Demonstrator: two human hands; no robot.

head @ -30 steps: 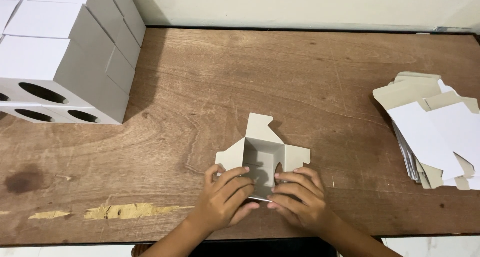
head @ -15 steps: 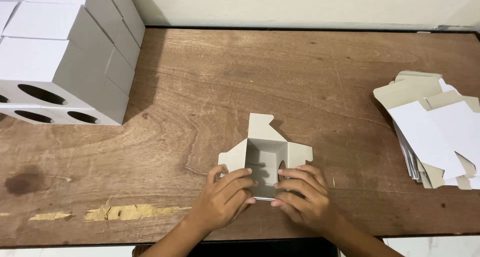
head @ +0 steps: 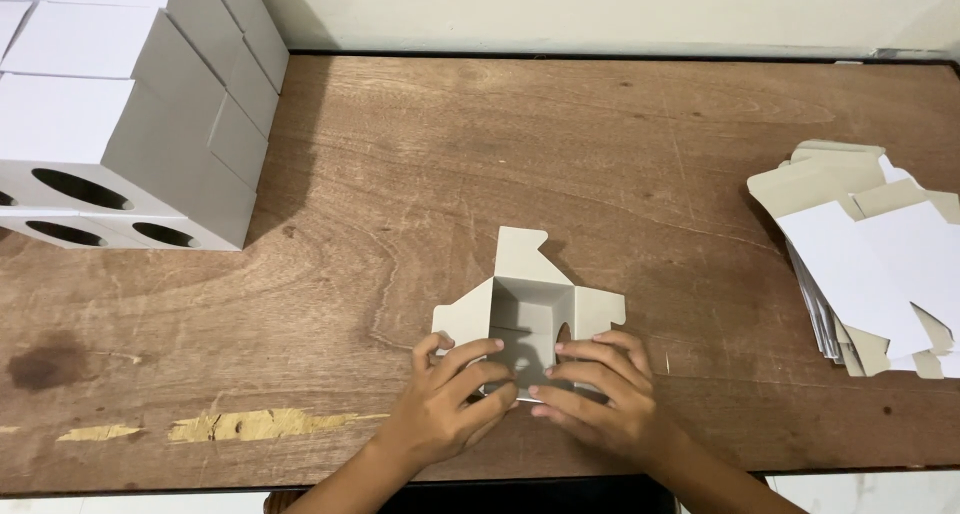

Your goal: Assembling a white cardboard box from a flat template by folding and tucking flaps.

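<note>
A small grey-white cardboard box (head: 527, 299) stands open on the wooden table (head: 480, 154), its three visible flaps spread to the left, right and far side. My left hand (head: 450, 399) grips its near left side, fingers curled over the near edge. My right hand (head: 600, 394) holds the near right side, fingertips meeting the left hand's at the box's front wall. The box's near flap is hidden under my fingers.
A stack of folded white boxes (head: 120, 104), some with round holes, fills the far left corner. A pile of flat unfolded box blanks (head: 870, 264) lies at the right edge. A pale wall runs along the table's far side.
The box has been squared up and stands more upright, its opening now facing the camera. Both hands have shifted slightly while staying on its near side.
</note>
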